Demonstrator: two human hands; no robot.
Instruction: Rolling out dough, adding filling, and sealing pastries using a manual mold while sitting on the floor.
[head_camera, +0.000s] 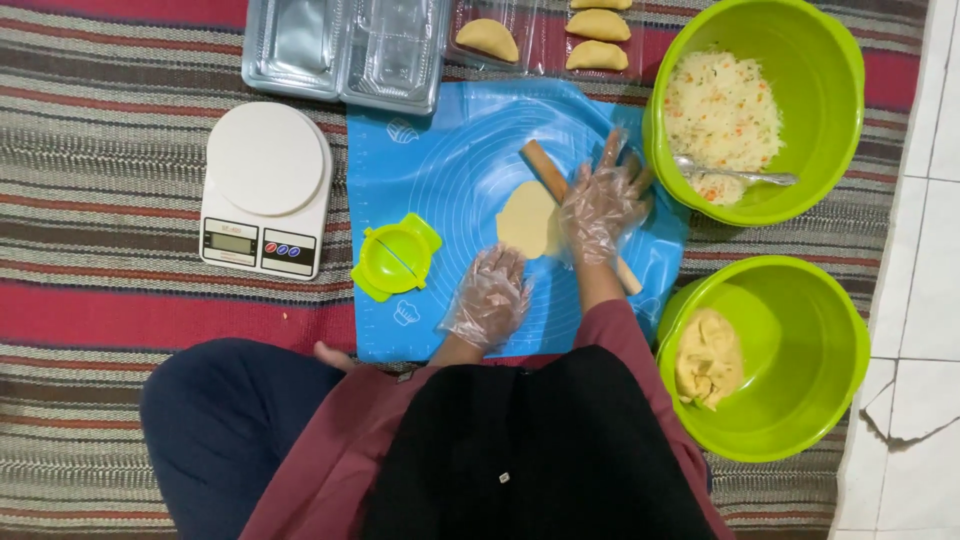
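Head view, looking straight down at a person seated on a striped rug (100, 100). Blue silicone mat (450, 150) lies on the rug in front of the lap. Both hands wear clear plastic gloves.

Right hand (600, 205): fingers spread, palm pressed flat on a wooden rolling pin (545, 170) that lies diagonally across the right half of the mat. Under and just left of the pin lies a flat disc of dough (527, 218), near the mat's centre. Left hand (490, 295): loosely curled, holding nothing, resting on the mat near its near edge, just below the dough.

Surroundings:
- Green hinged dumpling press (396, 257), open, overhanging the mat's left edge.
- White kitchen scale (265, 190) on the rug, well left of the mat.
- Clear plastic trays (345, 50) beyond the mat's far edge; the right-hand ones hold folded pastries (598, 40).
- Green bowl (830, 70) at the mat's far right corner, holding rice-like filling (720, 105) and a metal spoon (735, 175); its rim sits just beside the right hand's fingertips.
- Second green bowl (800, 400) at the mat's near right corner, with a lump of dough (708, 358) inside.

White tiled floor (920, 300) borders the rug on the right.
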